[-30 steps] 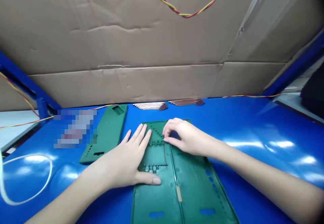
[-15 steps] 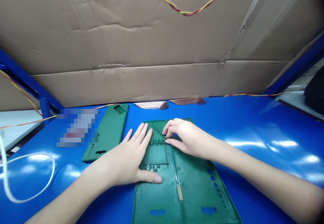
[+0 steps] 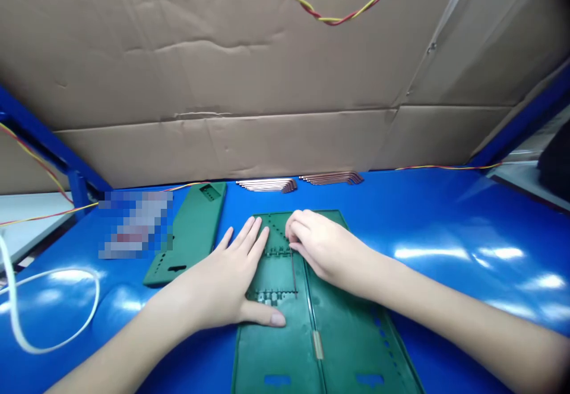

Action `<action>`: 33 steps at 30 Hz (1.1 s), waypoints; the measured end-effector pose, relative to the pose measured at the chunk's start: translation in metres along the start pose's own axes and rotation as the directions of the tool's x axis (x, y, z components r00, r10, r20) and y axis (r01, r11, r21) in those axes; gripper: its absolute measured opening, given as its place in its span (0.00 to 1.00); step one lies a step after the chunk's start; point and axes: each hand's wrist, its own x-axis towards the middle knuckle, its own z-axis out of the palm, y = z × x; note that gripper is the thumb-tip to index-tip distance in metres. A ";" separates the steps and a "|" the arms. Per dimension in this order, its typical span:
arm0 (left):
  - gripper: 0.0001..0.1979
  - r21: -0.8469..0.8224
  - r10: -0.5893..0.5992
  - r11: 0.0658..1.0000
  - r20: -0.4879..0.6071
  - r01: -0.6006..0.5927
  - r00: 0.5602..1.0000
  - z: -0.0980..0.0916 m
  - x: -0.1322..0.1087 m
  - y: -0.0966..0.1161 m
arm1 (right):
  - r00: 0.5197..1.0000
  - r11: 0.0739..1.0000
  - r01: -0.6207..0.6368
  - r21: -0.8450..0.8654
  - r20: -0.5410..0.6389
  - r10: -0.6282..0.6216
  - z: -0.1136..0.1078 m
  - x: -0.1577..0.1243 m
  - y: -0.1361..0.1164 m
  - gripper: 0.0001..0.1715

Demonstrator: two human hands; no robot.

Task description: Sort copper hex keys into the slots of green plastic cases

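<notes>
An opened green plastic case [image 3: 278, 346] lies in front of me, its two halves joined along a hinge. Spread flat across the left half, my left hand [image 3: 222, 287] presses on it with fingers apart. At the upper middle, my right hand [image 3: 323, 242] pinches the top end of a thin dark hex key [image 3: 294, 275]. The key runs along the inner edge of the left half, its lower end at the lower row of clips. My right fingertips partly hide its upper end.
Two rows of copper-coloured hex keys, one left [image 3: 266, 185] and one right [image 3: 332, 177], lie by the cardboard wall [image 3: 276, 145]. Another green case [image 3: 193, 231] sits at left, beside a blurred-out patch. A white cable [image 3: 95, 299] loops at far left. Twisted red-yellow wire [image 3: 329, 21] hangs above.
The fingers of my right hand have curled in more tightly at the key's upper end, and the hand has turned slightly. My left hand stays in place.
</notes>
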 end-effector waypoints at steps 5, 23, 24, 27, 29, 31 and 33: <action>0.68 0.004 -0.018 1.000 0.000 0.018 1.000 0.000 0.000 -0.001 | 0.998 0.996 0.030 -0.080 -0.053 -0.035 -0.008 -0.003 -0.011 0.10; 0.64 -0.005 -0.038 0.999 -0.058 0.038 0.998 0.004 0.000 -0.006 | 0.973 0.403 -0.203 0.892 0.136 0.189 -0.006 0.004 0.008 0.16; 0.64 0.000 -0.038 0.999 -0.060 0.038 0.997 0.004 0.001 -0.006 | 0.975 0.408 -0.184 0.894 0.115 0.189 -0.004 0.005 0.008 0.16; 0.65 0.035 -0.048 0.998 -0.057 0.050 0.997 0.004 0.001 -0.007 | 0.972 0.386 -0.154 0.910 0.070 0.223 -0.002 0.007 0.006 0.17; 0.65 0.050 -0.045 0.998 -0.070 0.048 0.997 0.004 0.001 -0.007 | 0.954 0.343 -0.152 0.927 0.046 0.298 -0.005 0.009 0.008 0.17; 0.65 0.050 -0.032 0.998 -0.083 0.037 0.996 0.004 0.001 -0.007 | 0.917 0.332 -0.147 0.932 0.003 0.399 -0.011 0.011 0.016 0.17; 0.65 0.051 -0.028 0.998 -0.076 0.032 0.997 0.003 0.000 -0.006 | 0.867 0.364 -0.156 0.918 -0.050 0.497 -0.017 0.012 0.030 0.18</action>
